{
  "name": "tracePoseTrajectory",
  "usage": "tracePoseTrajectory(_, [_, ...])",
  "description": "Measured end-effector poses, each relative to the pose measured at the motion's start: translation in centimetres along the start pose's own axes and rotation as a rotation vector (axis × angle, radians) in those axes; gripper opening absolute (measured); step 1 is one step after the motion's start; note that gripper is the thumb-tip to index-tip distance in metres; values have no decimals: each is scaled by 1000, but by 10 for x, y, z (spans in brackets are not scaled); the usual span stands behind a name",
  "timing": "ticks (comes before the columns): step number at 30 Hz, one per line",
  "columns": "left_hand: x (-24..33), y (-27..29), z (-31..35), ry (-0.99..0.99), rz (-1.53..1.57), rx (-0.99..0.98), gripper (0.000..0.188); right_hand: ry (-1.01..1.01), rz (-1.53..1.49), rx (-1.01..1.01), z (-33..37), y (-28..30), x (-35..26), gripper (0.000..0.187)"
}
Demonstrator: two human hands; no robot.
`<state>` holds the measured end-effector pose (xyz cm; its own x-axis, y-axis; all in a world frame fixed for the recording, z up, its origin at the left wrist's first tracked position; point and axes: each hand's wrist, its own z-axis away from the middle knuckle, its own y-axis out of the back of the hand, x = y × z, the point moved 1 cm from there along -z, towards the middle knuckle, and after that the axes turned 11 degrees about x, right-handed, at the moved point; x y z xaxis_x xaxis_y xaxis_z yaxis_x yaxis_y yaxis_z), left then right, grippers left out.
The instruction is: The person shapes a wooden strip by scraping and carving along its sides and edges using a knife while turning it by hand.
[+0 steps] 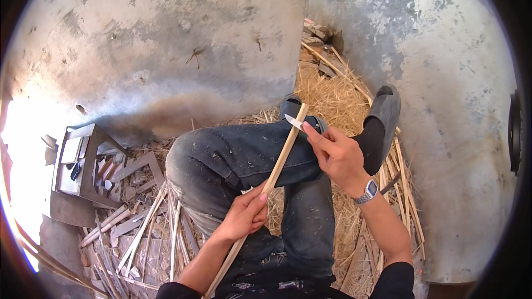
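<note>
A long, pale split strip, bamboo or wood, runs slantwise across my lap, its far end over my raised leg. My left hand is wrapped round its lower middle. In my right hand is a knife, its handle hidden by the fingers. The short, bright knife blade lies across the strip close to its far end and seems to touch it. A metal watch is on my right wrist.
A small dark wooden stool with small items on it stands at the left. Long strips and offcuts litter the floor there. Shavings heap up ahead between worn grey walls. More strips lean along the right wall.
</note>
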<state>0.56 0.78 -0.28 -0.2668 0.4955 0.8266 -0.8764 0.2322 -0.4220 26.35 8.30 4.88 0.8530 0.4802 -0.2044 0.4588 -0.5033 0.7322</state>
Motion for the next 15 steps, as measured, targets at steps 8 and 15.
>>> tracePoseTrajectory(8, [2,-8,-6,-101,-79,51,51,115,-68,55,-16,6,7,49])
tracePoseTrajectory(15, [-1,2,16,15,-12,84,51,227,236,31,-13,-1,-1,57])
